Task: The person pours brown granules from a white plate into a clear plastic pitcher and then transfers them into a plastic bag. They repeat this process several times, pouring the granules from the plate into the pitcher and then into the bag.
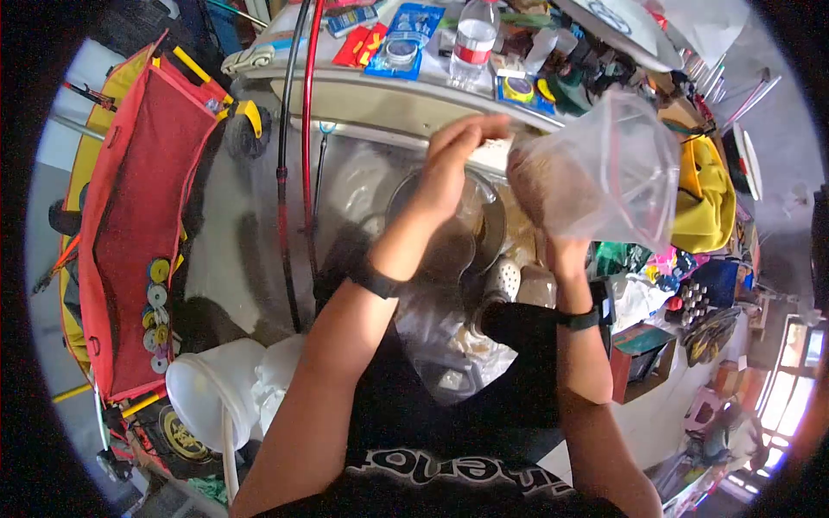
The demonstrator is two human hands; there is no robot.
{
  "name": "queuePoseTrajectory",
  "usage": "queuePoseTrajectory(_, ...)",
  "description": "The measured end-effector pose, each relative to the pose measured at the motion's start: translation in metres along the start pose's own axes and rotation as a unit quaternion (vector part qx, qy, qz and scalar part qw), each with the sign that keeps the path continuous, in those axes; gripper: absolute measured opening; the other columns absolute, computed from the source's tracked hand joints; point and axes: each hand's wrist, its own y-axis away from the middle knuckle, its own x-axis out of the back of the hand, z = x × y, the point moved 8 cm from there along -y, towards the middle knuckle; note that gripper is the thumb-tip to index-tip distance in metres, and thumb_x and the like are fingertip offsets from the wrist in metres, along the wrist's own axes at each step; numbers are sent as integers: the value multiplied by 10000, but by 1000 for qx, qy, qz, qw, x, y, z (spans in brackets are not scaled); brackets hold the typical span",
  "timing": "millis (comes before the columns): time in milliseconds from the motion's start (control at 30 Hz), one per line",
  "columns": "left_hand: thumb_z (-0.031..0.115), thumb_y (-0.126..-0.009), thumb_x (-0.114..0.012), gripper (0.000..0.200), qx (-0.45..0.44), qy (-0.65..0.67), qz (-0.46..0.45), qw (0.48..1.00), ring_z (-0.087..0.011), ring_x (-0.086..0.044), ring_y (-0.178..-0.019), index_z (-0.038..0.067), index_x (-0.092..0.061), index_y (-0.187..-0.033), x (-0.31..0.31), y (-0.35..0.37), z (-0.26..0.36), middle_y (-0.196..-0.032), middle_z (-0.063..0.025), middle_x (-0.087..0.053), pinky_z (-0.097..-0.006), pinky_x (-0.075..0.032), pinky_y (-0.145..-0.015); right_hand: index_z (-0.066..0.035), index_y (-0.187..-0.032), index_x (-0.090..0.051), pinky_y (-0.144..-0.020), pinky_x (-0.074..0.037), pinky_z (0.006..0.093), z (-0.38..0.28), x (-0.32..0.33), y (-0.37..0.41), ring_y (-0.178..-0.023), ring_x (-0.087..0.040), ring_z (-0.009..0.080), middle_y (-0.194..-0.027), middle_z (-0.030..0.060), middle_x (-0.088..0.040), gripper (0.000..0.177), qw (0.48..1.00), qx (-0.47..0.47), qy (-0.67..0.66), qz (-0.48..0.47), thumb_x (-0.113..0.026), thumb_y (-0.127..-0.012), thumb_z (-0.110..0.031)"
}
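My right hand grips a clear zip bag from below, and the bag hides most of its fingers. Brown grainy stuff lies in the bag's left end; the mouth side points right. To the left, my left hand is raised with its fingers stretched towards the bag, slightly blurred and apart from it. Nothing shows in that hand. Below both hands is a round metal bowl. Beside it stands a pale container with a perforated top.
A cluttered counter holds a water bottle and blue packets. Two rods stand left of my arms. Further left are a red fabric case and a white bucket. A yellow bag and an open box lie right.
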Motion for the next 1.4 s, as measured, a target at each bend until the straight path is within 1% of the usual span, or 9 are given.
queuePoseTrajectory(133, 65, -861, -454, 252, 50, -186, 72, 979, -172, -569, -899, 15, -592, -1066, 54, 4, -71, -944, -90, -636, -321, -414, -843, -11, -1325, -354, -1018, -337, 371, -14, 9, -13, -1201, -415, 257, -1307, 145, -430, 605, 997, -19, -69, 20, -623, -799, -144)
queuePoseTrajectory(267, 217, -789, -496, 286, 313, -552, -27, 773, -337, -614, -880, 48, -621, -984, 92, 77, -199, -902, -190, -636, -422, -462, -771, 44, -1212, -439, -930, -412, 353, -22, 19, -17, -1071, -505, 240, -1199, 131, -487, 568, 957, -72, -277, 44, -643, -685, -11)
queuePoseTrajectory(333, 318, -814, -508, 353, 316, -552, -84, 767, -347, -612, -860, 44, -621, -1006, 91, 141, -236, -886, -216, -629, -427, -461, -763, 21, -1247, -413, -901, -434, 357, -30, 28, -17, -1045, -522, 235, -1193, 127, -487, 643, 975, -77, -206, 42, -642, -647, 24)
queuePoseTrajectory(400, 420, -817, -551, 447, 418, -370, -64, 827, -301, -608, -878, 20, -614, -1006, 109, 227, -303, -908, -182, -641, -394, -450, -805, 7, -1283, -367, -904, -435, 367, -30, 30, -15, -1053, -516, 239, -1193, 116, -487, 685, 977, -87, -190, 40, -637, -654, 24)
queuePoseTrajectory(467, 453, -827, -575, 468, 261, -275, -48, 924, -237, -585, -903, 16, -616, -988, 71, 265, -257, -921, -116, -636, -376, -426, -834, -3, -1311, -331, -908, -434, 373, -17, 27, -10, -1062, -509, 233, -1192, 107, -487, 726, 955, -118, -268, 37, -660, -663, -12)
queuePoseTrajectory(600, 382, -907, -485, 494, 422, -199, 12, 885, -228, -366, -1254, 48, -465, -1271, 54, 304, -294, -1387, -114, -380, -377, -280, -1023, 14, -1075, -552, -815, -461, 356, -16, 43, -3, -879, -567, 216, -987, 96, -599, 373, 980, -4, -188, 68, -678, -731, -52)
queuePoseTrajectory(767, 310, -825, -594, 230, 551, 123, 151, 812, -179, -560, -695, 90, -581, -892, 82, 334, -377, -754, -31, -568, -312, -472, -693, 2, -950, -608, -776, -460, 357, -25, 44, 7, -852, -569, 199, -891, 103, -613, 235, 971, 171, 169, -10, -668, -740, -84)
queuePoseTrajectory(1067, 162, -839, -580, 109, 450, 192, 350, 799, -163, -507, -530, 104, -498, -882, 77, 274, -283, -686, -31, -522, -315, -445, -490, 9, -1219, -451, -831, -458, 306, -23, 45, -17, -965, -555, 191, -1101, 100, -564, 563, 966, -120, -228, -24, -664, -699, -1)
queuePoseTrajectory(1400, 177, -871, -543, 124, 449, -30, 186, 873, -136, -447, -469, 104, -446, -897, 60, 179, -152, -623, -10, -456, -298, -403, -424, -13, -1356, -322, -949, -386, 312, -24, 52, -8, -1105, -484, 190, -1214, 91, -510, 679, 951, -133, -262, -98, -597, -737, 36)
